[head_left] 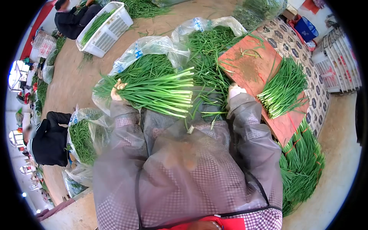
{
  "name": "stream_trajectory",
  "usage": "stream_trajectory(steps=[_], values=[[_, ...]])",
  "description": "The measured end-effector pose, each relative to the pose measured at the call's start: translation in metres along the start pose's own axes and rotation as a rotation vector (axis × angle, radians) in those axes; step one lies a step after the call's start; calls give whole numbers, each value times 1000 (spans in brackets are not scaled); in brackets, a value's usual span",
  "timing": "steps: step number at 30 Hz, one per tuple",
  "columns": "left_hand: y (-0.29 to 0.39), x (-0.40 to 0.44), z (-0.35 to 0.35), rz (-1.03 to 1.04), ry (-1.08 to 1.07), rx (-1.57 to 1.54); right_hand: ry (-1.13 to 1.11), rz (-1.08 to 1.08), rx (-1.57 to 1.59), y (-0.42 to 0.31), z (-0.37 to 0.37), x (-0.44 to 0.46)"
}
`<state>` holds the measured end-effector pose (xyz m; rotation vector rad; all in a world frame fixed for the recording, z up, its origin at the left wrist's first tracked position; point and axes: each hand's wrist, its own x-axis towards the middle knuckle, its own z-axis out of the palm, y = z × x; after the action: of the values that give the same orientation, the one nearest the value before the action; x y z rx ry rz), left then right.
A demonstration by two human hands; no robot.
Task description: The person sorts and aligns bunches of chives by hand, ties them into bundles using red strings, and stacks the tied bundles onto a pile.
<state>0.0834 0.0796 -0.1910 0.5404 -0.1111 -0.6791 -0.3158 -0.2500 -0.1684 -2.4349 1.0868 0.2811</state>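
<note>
A brown floor [153, 30] is stretching across a wide room, where two people in dark clothing are sitting at the left: one person [71, 19] beside a white crate [101, 32] of greens, another person [51, 140] beside an open bag [83, 140]. In front of the wearer, the left hand [118, 89] is gripping a loose bunch of long green stalks [161, 92], its fingers closed around the leafy part, with the pale ends pointing right. The bunch is lying over the near side of a clear plastic bag [143, 50] full of greens. The right hand [234, 90] is reaching beside the left edge of a reddish board [249, 57]; its fingers are partly hidden, so whether they are holding anything cannot be told. A second bunch [285, 88] is resting on the board, near scattered trimmings [250, 53]. Bundled greens [303, 165] are lying below the board, and a patterned sheet [283, 36] is showing beyond it.
</note>
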Motion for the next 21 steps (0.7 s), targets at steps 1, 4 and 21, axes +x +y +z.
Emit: stream_trajectory(steps=[1, 4, 21], values=[[-1, 4, -9, 13, -9, 39, 128, -143, 22, -2, -2, -3], [-5, 11, -20, 28, -15, 132, 150, -632, 311, -50, -16, 10], [-7, 22, -25, 154, 295, 168, -15, 75, 1395, -3, 22, 14]])
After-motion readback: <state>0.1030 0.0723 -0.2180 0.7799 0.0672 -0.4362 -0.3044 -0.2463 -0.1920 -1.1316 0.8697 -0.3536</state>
